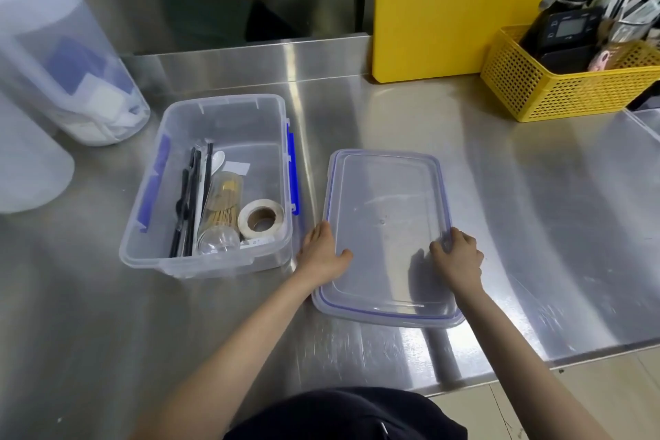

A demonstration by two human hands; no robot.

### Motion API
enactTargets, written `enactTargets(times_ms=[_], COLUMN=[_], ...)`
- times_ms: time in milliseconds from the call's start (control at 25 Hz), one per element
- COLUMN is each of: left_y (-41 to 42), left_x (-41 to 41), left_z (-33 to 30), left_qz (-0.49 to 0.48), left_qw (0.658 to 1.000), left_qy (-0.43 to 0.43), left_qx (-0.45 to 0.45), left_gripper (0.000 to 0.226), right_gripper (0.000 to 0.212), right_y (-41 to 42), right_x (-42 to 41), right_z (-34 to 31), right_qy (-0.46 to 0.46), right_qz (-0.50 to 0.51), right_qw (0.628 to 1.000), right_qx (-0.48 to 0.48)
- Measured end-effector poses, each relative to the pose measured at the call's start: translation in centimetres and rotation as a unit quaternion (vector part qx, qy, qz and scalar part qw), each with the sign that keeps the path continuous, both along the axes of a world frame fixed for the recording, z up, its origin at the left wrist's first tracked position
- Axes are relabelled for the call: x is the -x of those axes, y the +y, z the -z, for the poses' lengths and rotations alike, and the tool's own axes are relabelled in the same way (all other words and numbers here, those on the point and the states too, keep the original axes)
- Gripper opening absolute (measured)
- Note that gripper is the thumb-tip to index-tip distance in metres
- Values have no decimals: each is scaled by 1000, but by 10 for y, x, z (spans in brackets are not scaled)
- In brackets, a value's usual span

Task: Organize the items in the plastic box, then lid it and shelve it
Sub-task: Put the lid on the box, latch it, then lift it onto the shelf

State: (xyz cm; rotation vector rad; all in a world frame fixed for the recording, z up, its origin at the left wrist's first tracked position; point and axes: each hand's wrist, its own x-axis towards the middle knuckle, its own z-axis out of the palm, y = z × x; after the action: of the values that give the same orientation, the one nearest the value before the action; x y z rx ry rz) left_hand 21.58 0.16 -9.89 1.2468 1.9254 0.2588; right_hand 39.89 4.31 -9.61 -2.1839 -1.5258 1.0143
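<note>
On the steel surface (500, 211), left of centre: one clear plastic box (209, 186), open, blue latches (293, 182) hanging down along its long sides so the rim is free to receive a cover.

Contents, all gathered toward the box's near left: black straws (189, 200) laid lengthwise side by side; a white spoon (217, 161) among them; a clear tube of wooden picks (222, 204) on its side next to them; a roll of pale tape (260, 219) lying flat on the box floor at the near right; a white paper slip (236, 167) flat on the floor. Nothing stands above the rim, so sorting looks done.

Just right of the box, apart from it: one clear lid (387, 232) with blue seal, flat on the surface.

Your left hand (323, 254) lies on the lid's near left edge, fingers around the rim; your right hand (457, 255) grips the near right edge likewise. Both grasp the lid, opposite each other, which keeps so wide a sheet level for carrying across to the box.

Far right corner: yellow basket (571, 82) of tools, yellow board (446, 7) against the wall. Far left edge: translucent jugs (60, 46). No shelf shows.
</note>
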Motion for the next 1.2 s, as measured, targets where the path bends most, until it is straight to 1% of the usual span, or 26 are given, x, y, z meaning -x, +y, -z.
enactTargets(times_ms=[40, 160, 200, 360, 440, 560, 680, 800, 1040, 1200], left_y=[0, -3, -3, -9, -13, -18, -27, -37, -57, -65], left_x=[0, 0, 0, -2, -3, 4, 22, 51, 116, 155], left_z=[-1, -7, -11, -36, -53, -71, -79, -79, -78, -77], left_qz=[-9, -23, -26, -43, -50, -74, -105, -129, -196, -231], left_qw=[1000, 999, 998, 988, 979, 965, 958, 952, 939, 929], left_qy=[-14, -27, -27, -41, -45, -39, -18, -7, 15, 28], left_qx=[-8, -39, -54, -141, -192, -247, -267, -277, -281, -289], left_gripper=[70, 64, 63, 61, 63, 63, 61, 57, 53, 52], right_gripper=[37, 55, 55, 42, 43, 40, 44, 44, 44, 45], right_y=[0, 1, 2, 10, 12, 9, 7, 2, -3, -4], right_x=[0, -4, -6, -12, -11, 1, 21, 51, 118, 156], right_z=[-3, -10, -14, -34, -44, -53, -56, -64, -76, -74], right_qy=[16, 52, 63, 109, 129, 154, 189, 201, 192, 195], right_qz=[11, 28, 32, 52, 73, 66, 62, 36, -50, -81], right_qw=[1000, 998, 997, 992, 988, 984, 978, 977, 978, 974], right_qx=[-5, -24, -31, -44, -44, -56, -56, -60, -72, -76])
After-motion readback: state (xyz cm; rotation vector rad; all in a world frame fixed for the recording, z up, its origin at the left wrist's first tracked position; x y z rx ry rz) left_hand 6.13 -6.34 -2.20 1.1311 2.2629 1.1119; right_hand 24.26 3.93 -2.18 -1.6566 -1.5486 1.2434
